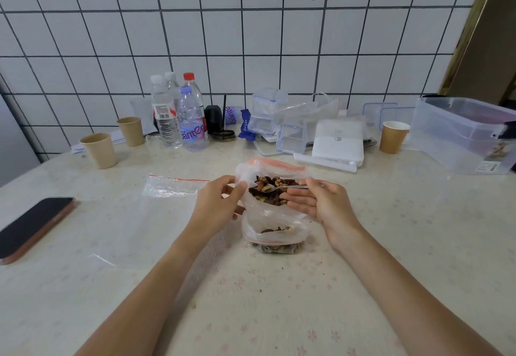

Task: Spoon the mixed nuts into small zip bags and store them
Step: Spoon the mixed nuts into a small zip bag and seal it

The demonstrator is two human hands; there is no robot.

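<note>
Over table (279,286), right hand (324,205) pinches spoon (282,187) (loaded)

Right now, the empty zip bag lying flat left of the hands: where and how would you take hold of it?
Pinch the empty zip bag at its red zip edge, coming from the far side with the left hand. It lies flat on the table, and that stiffer strip probably lifts more easily than the limp film; nothing lies on it.
</note>
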